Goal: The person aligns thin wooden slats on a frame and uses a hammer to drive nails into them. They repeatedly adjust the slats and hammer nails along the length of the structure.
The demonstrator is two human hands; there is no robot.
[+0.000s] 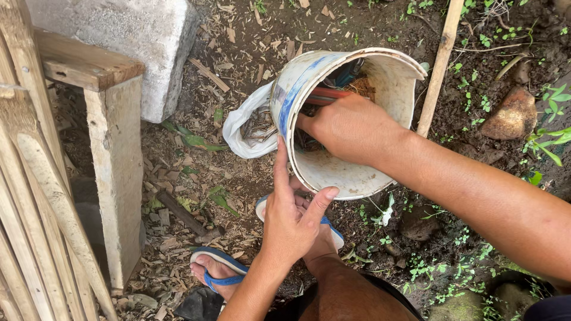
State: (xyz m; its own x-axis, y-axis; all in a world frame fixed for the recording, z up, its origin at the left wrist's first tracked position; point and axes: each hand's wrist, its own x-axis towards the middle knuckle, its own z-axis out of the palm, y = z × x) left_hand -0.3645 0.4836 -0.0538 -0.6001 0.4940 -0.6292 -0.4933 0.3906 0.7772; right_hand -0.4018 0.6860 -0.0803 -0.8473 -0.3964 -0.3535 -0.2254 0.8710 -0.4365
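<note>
Bucket [333, 172]: white plastic, worn, with a blue streak along its side, lying tilted on the ground with its mouth facing up toward the camera. Red and dark items are showing inside; what they are cannot be told.

Right hand [351, 128]: reaching into the bucket's mouth, fingers curling down among the contents. Whether its grip is closing on anything cannot be told, since the fingertips are hidden.

Left hand [291, 220]: bracing against the bucket's near wall, fingers spread apart, forefinger pointing up along the rim and thumb pressing the lower side. The grip is open, not wrapping around anything.

White bag [244, 128]: lying just beside the bucket on its left, holding thin dark bits, touching the bucket wall.

Blue sandals [217, 267]: being worn on the person's feet, below the bucket.

Wooden post [116, 172] and concrete block [137, 35]: standing at the left, well apart from the bucket.

Thin stick [440, 65]: leaning just right of the bucket.

Ground [238, 190]: dark soil covered with dry leaf chips and small green weeds.
</note>
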